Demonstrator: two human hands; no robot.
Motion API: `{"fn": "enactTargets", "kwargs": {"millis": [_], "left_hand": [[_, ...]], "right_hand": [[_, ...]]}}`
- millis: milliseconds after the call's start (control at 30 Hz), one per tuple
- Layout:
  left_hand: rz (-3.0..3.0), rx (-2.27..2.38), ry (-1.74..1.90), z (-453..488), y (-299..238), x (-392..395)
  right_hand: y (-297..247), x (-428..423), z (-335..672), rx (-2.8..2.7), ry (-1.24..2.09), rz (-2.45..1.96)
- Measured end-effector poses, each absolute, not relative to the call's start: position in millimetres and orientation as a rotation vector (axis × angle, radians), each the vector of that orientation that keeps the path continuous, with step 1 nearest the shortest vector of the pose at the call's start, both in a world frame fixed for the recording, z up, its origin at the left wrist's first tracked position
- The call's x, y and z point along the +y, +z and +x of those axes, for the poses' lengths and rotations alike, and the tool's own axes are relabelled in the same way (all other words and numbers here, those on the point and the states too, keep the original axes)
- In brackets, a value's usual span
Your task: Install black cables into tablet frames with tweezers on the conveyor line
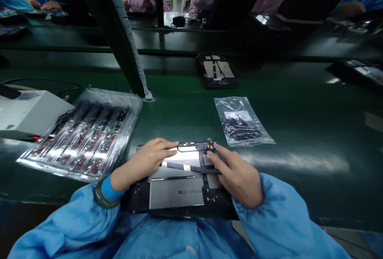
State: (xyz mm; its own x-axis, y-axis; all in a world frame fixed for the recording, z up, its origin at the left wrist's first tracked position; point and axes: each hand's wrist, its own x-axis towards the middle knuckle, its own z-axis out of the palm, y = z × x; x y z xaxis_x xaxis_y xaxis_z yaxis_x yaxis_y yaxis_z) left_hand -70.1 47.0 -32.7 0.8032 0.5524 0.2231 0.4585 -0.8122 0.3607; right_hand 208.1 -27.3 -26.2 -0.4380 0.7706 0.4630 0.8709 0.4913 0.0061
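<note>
An opened tablet chassis [176,193] with silver shields and a battery plate lies at the near edge of the green belt. My left hand [148,161] rests flat on its upper left part, fingers stretched toward the middle. My right hand [236,175] presses on the upper right corner of the chassis with the index finger and thumb extended near a small red-tipped part [212,144]. Both arms wear blue sleeves, and the left wrist has a blue strap.
A clear plastic tray [86,135] of several circuit boards sits to the left, beside a white box [26,113]. A small clear bag [241,121] of dark parts lies to the right. Another opened device [217,71] rests farther up the belt. A dark slanted post [122,36] rises behind. People sit opposite.
</note>
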Motion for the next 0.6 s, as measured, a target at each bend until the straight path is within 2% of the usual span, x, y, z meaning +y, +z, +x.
{"fn": "enactTargets", "kwargs": {"millis": [133,267,333,467,600], "left_hand": [[2.524,0.951,0.464,-66.7,-28.8,52.9],[2.607,1.182,0.230,-55.5,-33.1,57.8],[2.638,1.213,0.224,-53.6,-34.2,59.1],[2.424,1.467,0.532,-64.6,-16.4,59.9],[1.650,1.513,0.860,-75.5,9.8,60.6]], "right_hand": [[-45.9,-47.4,219.4,-1.866,0.038,-1.680],[-64.8,-61.7,218.0,-1.738,0.333,-1.873],[-67.0,-64.4,217.6,-1.618,0.463,-1.888],[-58.4,-65.2,224.6,-1.310,0.899,-1.919],[-52.1,-65.3,230.4,-1.218,1.248,-1.770]]}}
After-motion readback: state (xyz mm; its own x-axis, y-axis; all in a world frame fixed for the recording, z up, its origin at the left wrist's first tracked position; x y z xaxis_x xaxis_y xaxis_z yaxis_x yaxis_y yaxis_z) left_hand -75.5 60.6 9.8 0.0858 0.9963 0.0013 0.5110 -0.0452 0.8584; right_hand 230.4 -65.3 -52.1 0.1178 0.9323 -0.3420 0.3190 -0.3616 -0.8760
